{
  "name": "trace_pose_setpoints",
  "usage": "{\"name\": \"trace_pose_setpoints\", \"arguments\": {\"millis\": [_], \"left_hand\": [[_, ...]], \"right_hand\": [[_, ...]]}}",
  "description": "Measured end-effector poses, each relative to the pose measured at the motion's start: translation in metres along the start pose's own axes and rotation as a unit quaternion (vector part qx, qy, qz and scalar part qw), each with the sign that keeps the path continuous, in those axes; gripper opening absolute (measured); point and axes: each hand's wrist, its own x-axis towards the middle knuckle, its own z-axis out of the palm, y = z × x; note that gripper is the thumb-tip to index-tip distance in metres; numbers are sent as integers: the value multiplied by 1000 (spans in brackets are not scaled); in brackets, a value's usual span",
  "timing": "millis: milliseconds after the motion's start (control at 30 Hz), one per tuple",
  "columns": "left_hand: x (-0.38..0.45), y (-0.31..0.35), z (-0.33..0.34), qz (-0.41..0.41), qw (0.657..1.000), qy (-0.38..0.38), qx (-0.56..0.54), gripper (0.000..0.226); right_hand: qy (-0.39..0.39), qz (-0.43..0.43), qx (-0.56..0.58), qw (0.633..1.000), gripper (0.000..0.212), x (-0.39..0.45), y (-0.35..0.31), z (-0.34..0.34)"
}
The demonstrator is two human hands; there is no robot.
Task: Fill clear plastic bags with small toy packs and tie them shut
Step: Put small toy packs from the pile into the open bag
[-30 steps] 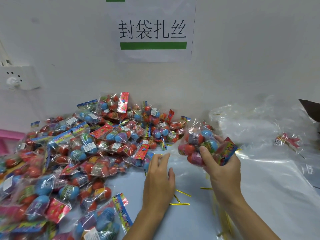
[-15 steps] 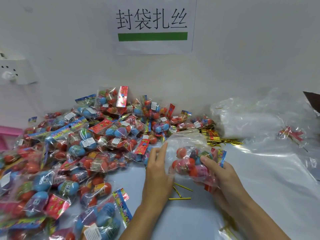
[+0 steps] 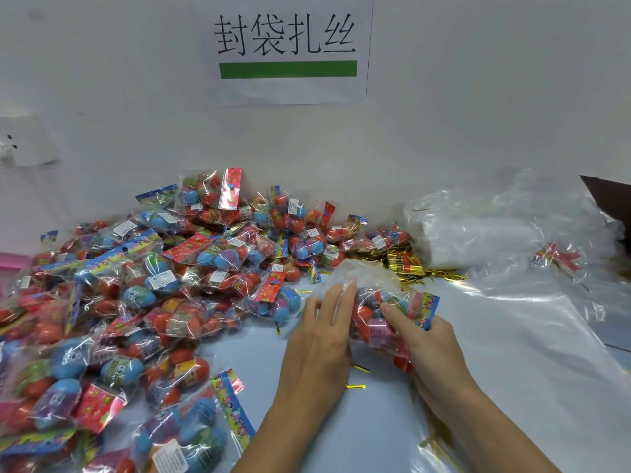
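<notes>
Socket (image 3: 25,141): far upper left on the wall, blurred; it sits a little lower in the frame than half a second ago.
Pink tray (image 3: 10,264): left edge, partly behind the heap.
Heap of toy packs (image 3: 153,302): fills the left half of the table (image 3: 341,438), from the wall down to the lower left corner; unchanged since the earlier frames.
Sign (image 3: 286,46): top centre on the wall, black characters over a green bar.
Left hand (image 3: 321,339): centre, fingers straight and spread, laid flat against the left side of the clear bag (image 3: 362,278), just as half a second ago.
Clear bag: centre, just right of the left hand, low over the table between both hands; a second ago it was held higher. Its loose top stands up crumpled; toy packs show inside.
Right hand (image 3: 426,339): right of centre, fingers curled round the bag's filled lower part from the right.
Loose gold ties (image 3: 356,385): on the table below the left hand.
Bundle of gold ties (image 3: 406,264): behind the bag, centre right.
Stack of empty bags (image 3: 495,233): upper right, against the wall.
Plastic sheet (image 3: 546,336): right side of the table.
</notes>
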Motion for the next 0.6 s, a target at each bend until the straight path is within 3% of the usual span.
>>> {"name": "trace_pose_setpoints", "arguments": {"millis": [300,500,600], "left_hand": [[-3,10,2,91,996,16,17,98],[-3,14,1,116,991,70,-24,69],[-3,13,0,112,990,74,-46,76]], "right_hand": [[78,-37,-22,996,25,-3,2,3],[121,-53,-30,991,27,-3,-1,0],[140,-52,-31,988,31,-2,0,1]]}}
